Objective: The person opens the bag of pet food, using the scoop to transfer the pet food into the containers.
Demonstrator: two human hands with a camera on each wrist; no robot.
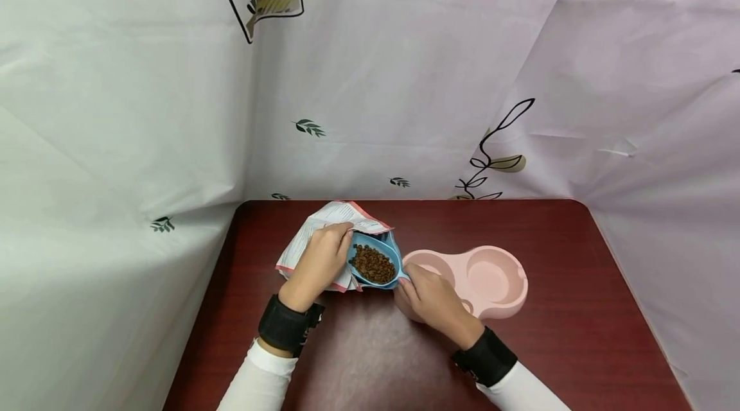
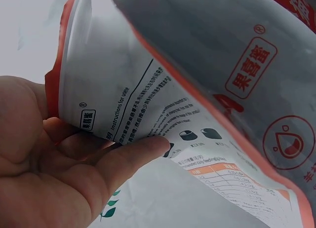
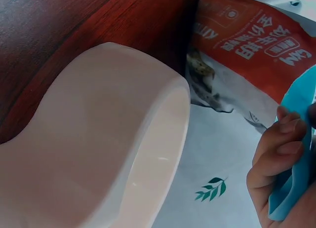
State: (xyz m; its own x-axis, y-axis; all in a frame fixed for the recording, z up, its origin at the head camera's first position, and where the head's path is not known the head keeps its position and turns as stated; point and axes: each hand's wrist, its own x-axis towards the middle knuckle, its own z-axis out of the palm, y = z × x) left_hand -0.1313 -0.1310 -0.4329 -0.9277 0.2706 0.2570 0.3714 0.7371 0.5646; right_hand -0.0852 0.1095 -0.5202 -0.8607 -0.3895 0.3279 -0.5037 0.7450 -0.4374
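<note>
A blue scoop (image 1: 354, 268) heaped with brown kibble (image 1: 372, 263) sits at the mouth of a white and red pet food bag (image 1: 306, 249). My right hand (image 1: 432, 295) grips the scoop's handle; in the right wrist view its fingers (image 3: 281, 161) curl round the blue plastic. With my left hand (image 1: 325, 258) I hold the bag by its opening edge, and the left wrist view shows thumb and fingers (image 2: 133, 161) pinching the printed bag wall. Partly behind my right hand stands a pink double pet bowl (image 1: 488, 276).
Everything rests on a dark red wooden table (image 1: 572, 308) with rounded back corners. A pale cloth backdrop (image 1: 405, 77) with leaf drawings hangs behind and along both sides. The pink bowl stands close to the right of the bag.
</note>
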